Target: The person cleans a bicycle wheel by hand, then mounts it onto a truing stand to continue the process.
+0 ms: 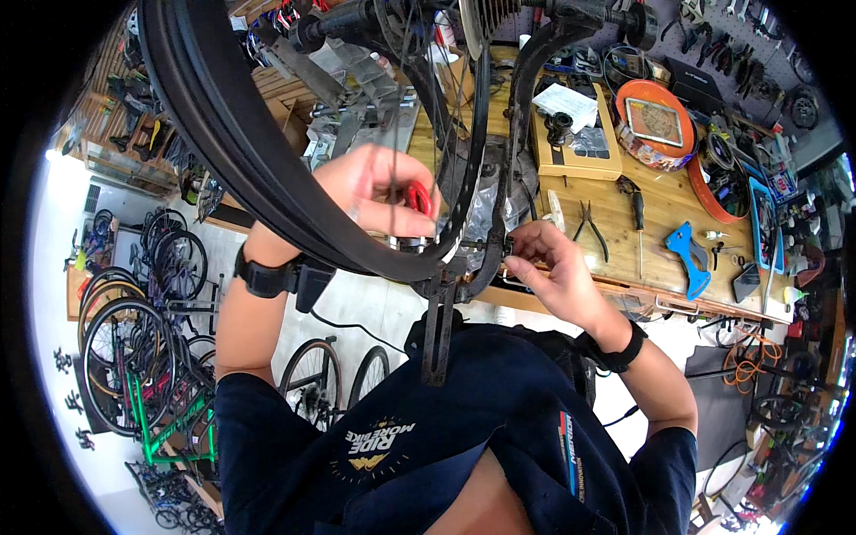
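Note:
A bicycle wheel with a black rim [214, 134] stands upright in a dark truing stand [513, 134], rising close in front of me. My left hand [379, 192] is by the spokes, partly behind the rim, its fingers closed on a small red spoke wrench [417, 197]. Whether the wrench sits on a spoke nipple I cannot make out. To the right of the rim, my right hand [553, 272] pinches a small dark knob [509, 246] at the low end of the stand's arm. A slotted metal bar [438, 334] juts from the stand toward my chest.
On the wooden bench [615, 245] lie pliers [590, 227], a screwdriver [636, 205] and a blue tool [688, 259]. Behind them are a cardboard box [580, 160] and an orange round container [635, 94]. Several bicycles [147, 357] stand on the left, and tools hang on the back wall.

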A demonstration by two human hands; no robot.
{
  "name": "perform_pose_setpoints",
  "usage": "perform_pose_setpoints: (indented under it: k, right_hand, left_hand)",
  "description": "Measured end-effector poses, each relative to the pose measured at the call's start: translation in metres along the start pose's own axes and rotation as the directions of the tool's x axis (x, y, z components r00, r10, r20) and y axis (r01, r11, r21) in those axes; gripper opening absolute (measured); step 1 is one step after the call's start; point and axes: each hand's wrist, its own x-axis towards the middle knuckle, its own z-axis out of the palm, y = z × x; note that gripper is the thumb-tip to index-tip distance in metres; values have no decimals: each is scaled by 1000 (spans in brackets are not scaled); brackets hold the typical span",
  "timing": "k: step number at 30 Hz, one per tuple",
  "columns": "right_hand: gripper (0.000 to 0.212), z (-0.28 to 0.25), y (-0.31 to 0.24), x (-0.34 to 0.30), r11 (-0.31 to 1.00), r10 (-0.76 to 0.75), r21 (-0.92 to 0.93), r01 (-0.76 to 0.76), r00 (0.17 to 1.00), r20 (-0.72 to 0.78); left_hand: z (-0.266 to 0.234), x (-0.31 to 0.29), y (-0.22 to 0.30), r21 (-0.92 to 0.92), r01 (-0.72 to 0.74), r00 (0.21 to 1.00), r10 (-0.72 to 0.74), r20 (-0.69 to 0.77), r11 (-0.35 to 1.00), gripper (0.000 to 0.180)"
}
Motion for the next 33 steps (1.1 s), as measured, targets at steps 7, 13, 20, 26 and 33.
perform_pose_setpoints:
  k: [7, 13, 20, 26, 33]
  right_hand:
    - [24, 0, 5, 3, 996, -34, -79, 33, 999, -6]
    - [24, 2, 0, 6, 991, 0, -133, -4, 1000, -29]
    - [24, 2, -3, 9, 984, 9, -179, -11, 1000, -14]
    - [26, 2, -2, 10, 985, 34, -169, -36, 999, -13]
    - [27, 3, -1, 10, 987, 31, -156, -33, 999, -15]
  left_hand:
    - [1, 35, -56, 167, -44, 999, 46, -13, 985, 23]
    - [0, 37, -59, 97, -42, 999, 42, 3, 994, 23]
    - [0, 31, -57, 149, -57, 998, 60, -15, 987, 21]
    - [3, 7, -16, -29, -62, 998, 63, 8, 998, 24]
    - [-2, -14, 6, -218, -212, 977, 200, -76, 953, 40]
